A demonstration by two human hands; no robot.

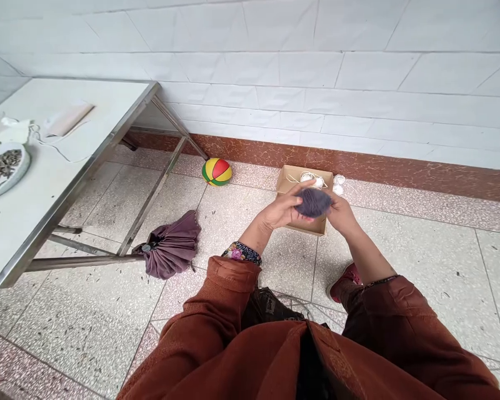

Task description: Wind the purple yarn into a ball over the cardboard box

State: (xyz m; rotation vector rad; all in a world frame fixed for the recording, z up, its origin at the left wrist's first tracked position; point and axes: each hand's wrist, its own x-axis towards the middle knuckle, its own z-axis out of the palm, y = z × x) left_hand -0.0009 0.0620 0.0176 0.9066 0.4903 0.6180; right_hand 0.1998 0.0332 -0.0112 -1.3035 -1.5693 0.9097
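Observation:
Between my two hands is a dark purple-grey ball of yarn (313,202), held above a shallow cardboard box (289,172) on the floor. My left hand (282,211) grips the ball from the left, its thumb and fingers around that side. On the opposite side my right hand (340,212) is closed against the ball's right end; its fingers are partly hidden. White yarn balls (312,179) with loose strands lie in the far part of the box. More white yarn (338,183) sits just outside the box's right edge.
A metal-framed table (120,105) stands at the left, bearing a white dish (23,172) of dark seeds or shells. A folded purple umbrella (175,244) lies by its leg. A coloured ball (217,171) rests near the tiled wall (250,119). My red shoe (345,280) is below.

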